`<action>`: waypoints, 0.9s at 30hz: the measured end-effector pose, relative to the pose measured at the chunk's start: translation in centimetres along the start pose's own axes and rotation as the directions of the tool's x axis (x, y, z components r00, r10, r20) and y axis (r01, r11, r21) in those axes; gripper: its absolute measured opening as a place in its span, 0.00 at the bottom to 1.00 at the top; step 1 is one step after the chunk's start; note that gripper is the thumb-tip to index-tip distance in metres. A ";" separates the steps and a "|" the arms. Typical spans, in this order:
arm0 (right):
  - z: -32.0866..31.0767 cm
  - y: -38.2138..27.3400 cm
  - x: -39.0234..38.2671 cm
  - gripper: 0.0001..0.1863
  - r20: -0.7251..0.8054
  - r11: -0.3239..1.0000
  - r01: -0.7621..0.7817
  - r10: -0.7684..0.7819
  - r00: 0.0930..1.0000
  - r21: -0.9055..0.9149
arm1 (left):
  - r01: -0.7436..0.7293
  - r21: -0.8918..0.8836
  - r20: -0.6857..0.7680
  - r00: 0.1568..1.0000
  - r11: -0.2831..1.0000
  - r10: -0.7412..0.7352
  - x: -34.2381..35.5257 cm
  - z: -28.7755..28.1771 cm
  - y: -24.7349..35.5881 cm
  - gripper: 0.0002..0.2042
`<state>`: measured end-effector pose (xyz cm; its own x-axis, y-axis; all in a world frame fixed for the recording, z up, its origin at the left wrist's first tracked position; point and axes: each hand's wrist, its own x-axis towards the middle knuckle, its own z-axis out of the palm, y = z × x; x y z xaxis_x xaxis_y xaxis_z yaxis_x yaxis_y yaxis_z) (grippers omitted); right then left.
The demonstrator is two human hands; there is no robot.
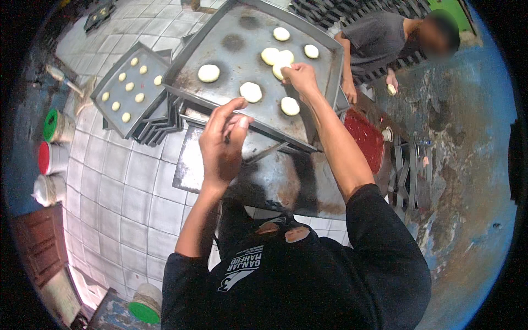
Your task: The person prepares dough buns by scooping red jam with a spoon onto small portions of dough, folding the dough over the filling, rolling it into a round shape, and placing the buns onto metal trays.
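- Right hand: extended over the large metal tray; thumb and forefinger drawn close together, their tips at a pale dough piece. Whether they grip it or merely press it cannot be told from this angle.
- Said dough piece: toward the right part of the large tray, touching two neighbouring rounds in a cluster.
- Left hand: raised at the tray's near edge, fingers curled, thumb and forefinger apart, nothing seen between them; nearest item, a single dough round.
- Remaining rounds on the large tray: set apart from one another; dark patches mark the metal.
- To the left: a smaller tray bearing spaced rounds, atop a stack.
- To the right: a red tray; beyond it, a co-worker's hand holding a pale piece.
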<state>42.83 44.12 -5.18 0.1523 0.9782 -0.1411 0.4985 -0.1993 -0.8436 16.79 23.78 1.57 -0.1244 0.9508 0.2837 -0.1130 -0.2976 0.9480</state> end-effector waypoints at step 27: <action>-20.5 28.3 -51.4 0.13 -0.353 0.990 -0.040 0.086 0.932 0.137 | 0.560 0.399 0.564 0.475 0.726 -0.676 -38.1 29.5 -14.7 0.21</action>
<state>66.60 -12.97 -11.18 0.4862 0.8736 -0.0214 0.3701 -0.2281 -0.9006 52.31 -5.52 -18.95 0.5729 0.7010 -0.4247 0.2415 0.3508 0.9048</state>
